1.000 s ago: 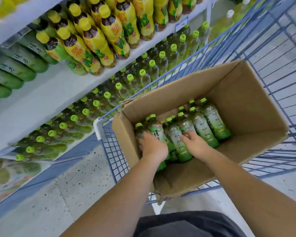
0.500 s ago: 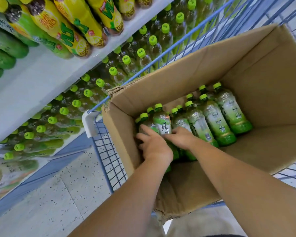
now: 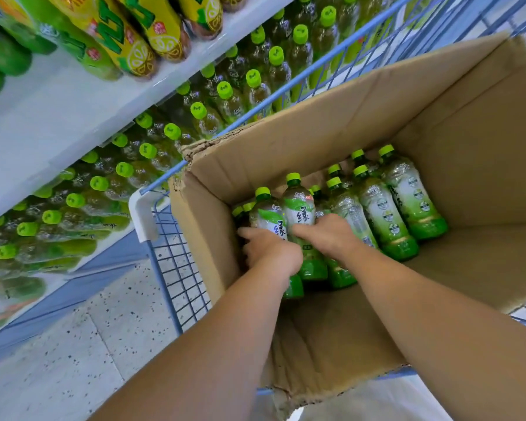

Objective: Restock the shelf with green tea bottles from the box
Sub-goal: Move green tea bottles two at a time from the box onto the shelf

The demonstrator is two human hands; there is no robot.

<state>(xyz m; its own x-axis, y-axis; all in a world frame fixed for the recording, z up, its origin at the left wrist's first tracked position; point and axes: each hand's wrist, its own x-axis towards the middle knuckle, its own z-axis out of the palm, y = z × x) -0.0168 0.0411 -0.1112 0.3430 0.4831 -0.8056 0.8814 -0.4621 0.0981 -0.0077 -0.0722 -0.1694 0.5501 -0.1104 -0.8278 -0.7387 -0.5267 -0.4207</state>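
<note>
Both hands reach into an open cardboard box (image 3: 377,117) that sits in a blue wire cart (image 3: 176,268). The left hand (image 3: 271,253) wraps a narrow grip around the body of one green tea bottle (image 3: 269,220), near the box's left wall. The right hand (image 3: 331,235) curls over the neighbouring green tea bottle (image 3: 299,208), fingers across its label, holding it. Both labels carry a large green Chinese character — 绿 — on a white and leaf-green ground; the smaller print above it is too blurred to read. More green-capped bottles (image 3: 401,205) lie packed beside them in the box, tilted with caps pointing away; their back labels show small round marks, unreadable. To the left, the lower shelf (image 3: 73,132) holds rows of like bottles with bright green caps (image 3: 225,89). Above it stand yellow-labelled lemon drink bottles (image 3: 134,34) with bold green lettering — not legible.
</note>
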